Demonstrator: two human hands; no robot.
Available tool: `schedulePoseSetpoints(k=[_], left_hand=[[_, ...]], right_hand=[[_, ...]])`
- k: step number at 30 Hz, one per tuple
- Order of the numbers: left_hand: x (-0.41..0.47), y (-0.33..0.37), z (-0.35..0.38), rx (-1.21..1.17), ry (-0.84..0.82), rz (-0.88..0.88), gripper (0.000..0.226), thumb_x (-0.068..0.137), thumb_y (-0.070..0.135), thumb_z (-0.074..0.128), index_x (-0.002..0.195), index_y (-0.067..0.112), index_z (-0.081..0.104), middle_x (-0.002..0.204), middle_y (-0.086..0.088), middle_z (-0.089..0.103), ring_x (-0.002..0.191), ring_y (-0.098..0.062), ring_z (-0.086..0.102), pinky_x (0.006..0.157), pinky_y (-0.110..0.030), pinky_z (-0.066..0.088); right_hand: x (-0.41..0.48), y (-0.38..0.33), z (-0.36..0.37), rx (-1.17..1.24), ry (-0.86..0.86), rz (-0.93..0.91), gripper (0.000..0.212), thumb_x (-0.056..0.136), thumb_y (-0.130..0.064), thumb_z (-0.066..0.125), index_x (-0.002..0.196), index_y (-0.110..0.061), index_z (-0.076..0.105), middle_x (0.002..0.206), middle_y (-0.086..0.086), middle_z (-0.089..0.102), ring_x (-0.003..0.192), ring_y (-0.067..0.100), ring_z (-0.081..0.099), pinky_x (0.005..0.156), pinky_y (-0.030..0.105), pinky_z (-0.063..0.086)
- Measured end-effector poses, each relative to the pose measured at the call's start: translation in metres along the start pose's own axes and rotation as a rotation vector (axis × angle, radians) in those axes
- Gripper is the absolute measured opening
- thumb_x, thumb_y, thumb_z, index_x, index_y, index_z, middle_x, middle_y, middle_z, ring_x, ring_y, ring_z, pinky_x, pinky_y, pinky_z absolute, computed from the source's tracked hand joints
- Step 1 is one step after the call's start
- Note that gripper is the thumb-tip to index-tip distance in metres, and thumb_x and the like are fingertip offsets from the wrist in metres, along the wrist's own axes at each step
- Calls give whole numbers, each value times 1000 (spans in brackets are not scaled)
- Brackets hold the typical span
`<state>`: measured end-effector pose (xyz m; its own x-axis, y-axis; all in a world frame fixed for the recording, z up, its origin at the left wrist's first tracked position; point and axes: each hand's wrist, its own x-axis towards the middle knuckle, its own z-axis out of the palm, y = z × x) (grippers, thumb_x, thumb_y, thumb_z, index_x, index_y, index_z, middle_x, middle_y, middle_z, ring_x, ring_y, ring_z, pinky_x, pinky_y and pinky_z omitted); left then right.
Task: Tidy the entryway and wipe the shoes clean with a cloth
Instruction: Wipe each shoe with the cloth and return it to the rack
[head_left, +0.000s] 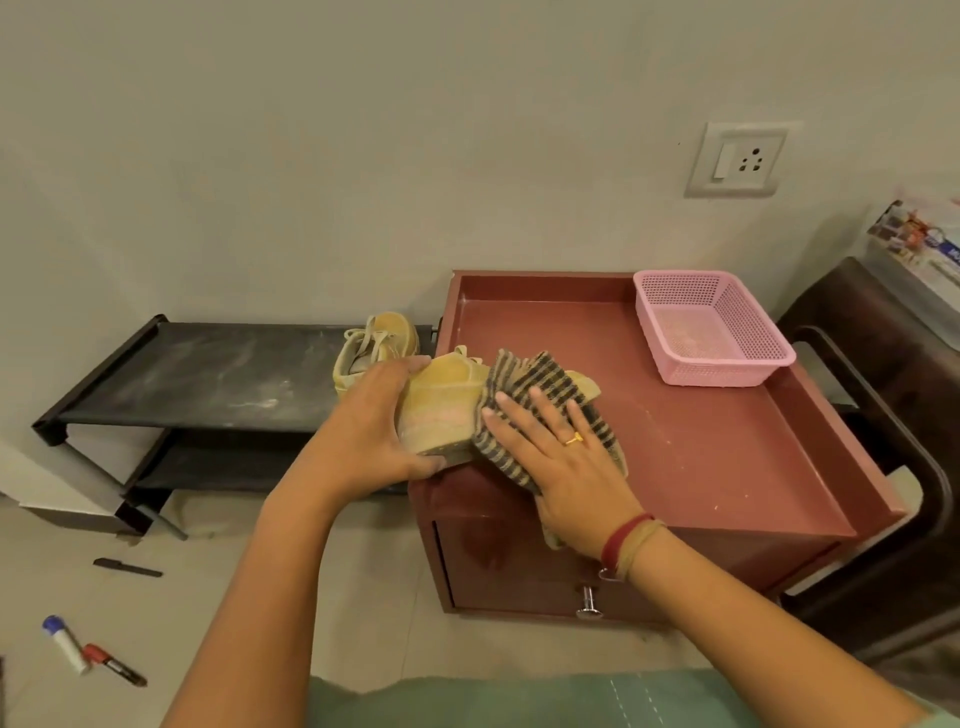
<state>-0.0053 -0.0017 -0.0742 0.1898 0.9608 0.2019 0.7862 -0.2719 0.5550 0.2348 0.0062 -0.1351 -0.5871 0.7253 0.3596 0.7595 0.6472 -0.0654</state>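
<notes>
Nearest, on the floor tiles, lie a blue-capped marker (65, 644), a red marker (111, 664) and, a little further in, a black pen (127, 567). None is put away, so the tidying half of the job looks unfinished.

The main risk sits at the front left corner of the small red-brown cabinet (519, 561). The yellow shoe (441, 405) stands tipped on its side at the very edge of the surface (701, 441), its sole end overhanging the corner. A hard sideways stroke from the cloth could push it off toward the floor if the grip slackens. The surface and the shoe rack (208, 374) both look dusty (pale streaks show on each), so a cleaned shoe set down there may pick dirt up again.

The left hand (384, 415) grips the shoe's heel end, fingers curled over the top and thumb under the sole. The right hand (561, 457) lies flat with fingers straight and slightly spread, pressing the striped cloth (545, 384) onto the shoe's toe half. The cloth's loose tail hangs under the wrist.

Further back, a pink mesh basket (717, 374) stands at the far right of the surface, well apart from the shoe. The second yellow shoe (374, 343) rests on the rack's top shelf, just behind the left hand. A wall socket (737, 158) is above.
</notes>
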Motion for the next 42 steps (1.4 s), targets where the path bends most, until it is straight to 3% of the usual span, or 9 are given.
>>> schedulePoseSetpoints(k=[8,14,19,24,29,32,35,38,42], left_hand=[[-5,12,7,61,10,27,95,66,33,81,146,27,29,136,7,31,122,-5,30,100,-25,33],[-6,13,9,54,9,70,93,63,24,81,144,27,34,129,5,33,119,-7,32,96,-23,34],[-4,14,11,57,28,67,96,63,23,82,145,30,33,128,10,31,119,-4,28,99,-24,32],[-9,20,13,67,-56,56,112,63,17,78,150,36,10,136,17,22,125,-1,19,99,-27,32],[-17,34,15,163,52,117,102,54,20,82,141,22,30,133,7,35,123,-5,31,101,-34,41],[-19,47,26,396,176,214,96,47,25,84,132,19,40,127,0,43,132,-27,38,106,-53,37],[-21,58,36,439,318,289,87,53,18,85,130,14,46,122,-6,44,128,-31,42,107,-49,36],[-22,62,38,418,470,320,81,59,10,85,131,8,47,121,-9,43,126,-33,42,105,-41,37],[-27,61,32,358,560,249,81,65,16,83,134,11,41,123,-9,39,125,-32,39,88,-46,51]], right_hand=[[17,7,-29,104,107,400,73,81,-3,49,146,-27,29,157,-1,16,143,25,17,117,50,14],[5,-12,-17,128,-111,-48,100,68,-4,64,149,-25,9,156,-6,5,144,17,0,119,42,6],[3,46,-8,281,-34,255,89,74,13,40,147,-33,16,151,-17,10,143,11,3,117,29,10],[6,83,-18,622,-78,604,71,83,13,37,145,-22,31,151,3,32,139,18,29,105,12,15],[2,82,-49,670,306,763,50,91,5,41,139,-9,41,134,8,52,124,24,48,96,18,31],[-8,65,-75,678,451,630,43,87,10,43,123,-12,56,110,-2,59,108,19,55,88,19,37],[-22,54,-82,668,533,537,58,79,16,43,118,-24,58,117,-2,58,115,17,52,99,19,36],[-31,47,-70,455,267,552,68,79,11,44,128,-36,53,143,1,41,135,22,33,115,51,19],[-29,39,-56,164,-43,529,71,89,2,41,141,-45,30,156,-5,14,145,21,7,115,56,6]])
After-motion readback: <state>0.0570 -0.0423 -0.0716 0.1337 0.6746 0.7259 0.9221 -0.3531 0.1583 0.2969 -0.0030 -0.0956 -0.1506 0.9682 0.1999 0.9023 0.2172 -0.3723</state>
